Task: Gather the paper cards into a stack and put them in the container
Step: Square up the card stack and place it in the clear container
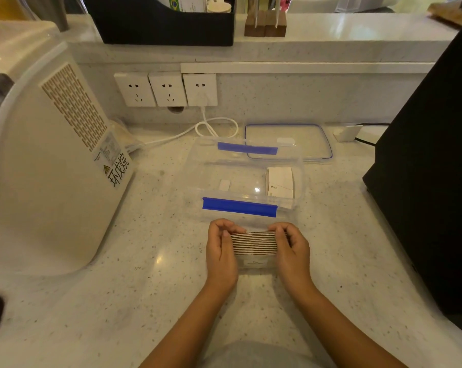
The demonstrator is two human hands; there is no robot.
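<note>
A thick stack of paper cards (pixel 254 243) stands on edge on the counter, just in front of the clear plastic container (pixel 198 166). My left hand (pixel 221 251) presses the stack's left end and my right hand (pixel 293 251) presses its right end. The container has blue clip latches on its near and far sides and stands without its lid. Inside it, at the right end, lies a white card (pixel 280 181). A small white piece (pixel 224 185) lies near the container's middle.
The container's clear lid (pixel 317 136) with a blue seal lies behind it to the right. A large white appliance (pixel 46 160) stands at the left, a black box (pixel 431 181) at the right. A white cable (pixel 211 127) runs from the wall sockets (pixel 166 88).
</note>
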